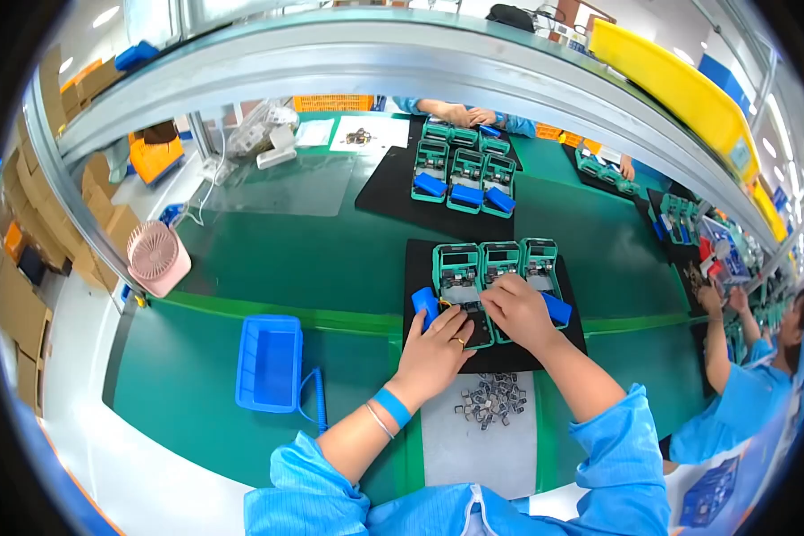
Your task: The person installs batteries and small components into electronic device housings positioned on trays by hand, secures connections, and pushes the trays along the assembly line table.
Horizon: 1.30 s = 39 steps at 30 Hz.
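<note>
Blue sleeves at 7 and 4 o'clock flank a grey sheet bearing small metal parts at 5. On the green worktop, a blue bin sits at 8. At 3 o'clock, the left hand lies over the left teal casing, beside a blue block; the right hand bends its fingers near the middle casing. Whether either grasps anything, I cannot tell. More teal casings stand at 1.

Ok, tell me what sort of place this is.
Probably a factory assembly line: matching green housings stand in rows on black mats, small parts lie heaped nearby, and a co-worker in blue is at the right.
</note>
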### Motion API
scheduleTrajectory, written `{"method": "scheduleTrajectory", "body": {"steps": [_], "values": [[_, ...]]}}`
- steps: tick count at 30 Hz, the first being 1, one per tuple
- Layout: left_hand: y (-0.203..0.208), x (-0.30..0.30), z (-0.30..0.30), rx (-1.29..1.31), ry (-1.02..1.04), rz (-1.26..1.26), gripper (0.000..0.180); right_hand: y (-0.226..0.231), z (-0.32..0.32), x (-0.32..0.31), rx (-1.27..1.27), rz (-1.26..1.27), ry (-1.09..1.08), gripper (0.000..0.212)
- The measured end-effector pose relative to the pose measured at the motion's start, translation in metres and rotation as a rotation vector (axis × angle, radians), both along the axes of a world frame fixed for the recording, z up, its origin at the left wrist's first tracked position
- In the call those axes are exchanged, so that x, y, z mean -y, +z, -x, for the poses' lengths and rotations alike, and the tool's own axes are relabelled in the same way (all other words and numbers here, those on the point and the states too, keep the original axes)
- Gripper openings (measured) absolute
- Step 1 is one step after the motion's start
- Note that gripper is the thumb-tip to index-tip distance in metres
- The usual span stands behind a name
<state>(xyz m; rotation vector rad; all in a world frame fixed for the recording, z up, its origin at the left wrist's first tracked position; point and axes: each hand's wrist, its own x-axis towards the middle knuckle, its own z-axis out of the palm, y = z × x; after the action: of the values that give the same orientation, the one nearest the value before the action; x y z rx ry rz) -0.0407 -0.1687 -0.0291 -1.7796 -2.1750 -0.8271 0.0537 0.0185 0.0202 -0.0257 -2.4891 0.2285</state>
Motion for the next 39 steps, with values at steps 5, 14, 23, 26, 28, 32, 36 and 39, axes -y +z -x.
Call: {"method": "scheduleTrajectory", "body": {"steps": [5, 14, 23, 26, 28, 32, 36, 39], "values": [[-0.004, -0.001, 0.005, 0.058, -0.081, -0.009, 0.044, -0.009, 0.017, -0.006, 0.123, -0.079, 0.005, 0.011], [-0.011, -0.004, 0.007, 0.101, -0.102, -0.023, 0.045, -0.009, 0.033, -0.008, 0.259, -0.281, 0.003, 0.012], [-0.009, -0.005, 0.006, 0.072, -0.097, 0.004, 0.046, 0.002, 0.034, 0.000, 0.339, -0.663, 0.013, 0.009], [-0.011, -0.005, 0.005, 0.079, -0.100, 0.002, 0.046, -0.001, 0.033, -0.003, 0.339, -0.676, 0.012, 0.009], [-0.011, -0.005, 0.005, 0.080, -0.100, 0.000, 0.046, -0.002, 0.033, -0.005, 0.355, -0.651, 0.002, 0.009], [-0.012, -0.006, 0.004, 0.072, -0.094, 0.002, 0.046, 0.002, 0.039, -0.011, 0.324, -0.606, 0.041, 0.010], [-0.009, -0.001, 0.004, 0.056, -0.083, 0.009, 0.046, 0.007, 0.033, -0.009, 0.315, -0.548, 0.084, 0.015], [-0.014, -0.009, 0.005, 0.067, -0.103, 0.016, 0.046, 0.000, 0.031, -0.018, 0.330, -0.519, 0.077, 0.017]]}}
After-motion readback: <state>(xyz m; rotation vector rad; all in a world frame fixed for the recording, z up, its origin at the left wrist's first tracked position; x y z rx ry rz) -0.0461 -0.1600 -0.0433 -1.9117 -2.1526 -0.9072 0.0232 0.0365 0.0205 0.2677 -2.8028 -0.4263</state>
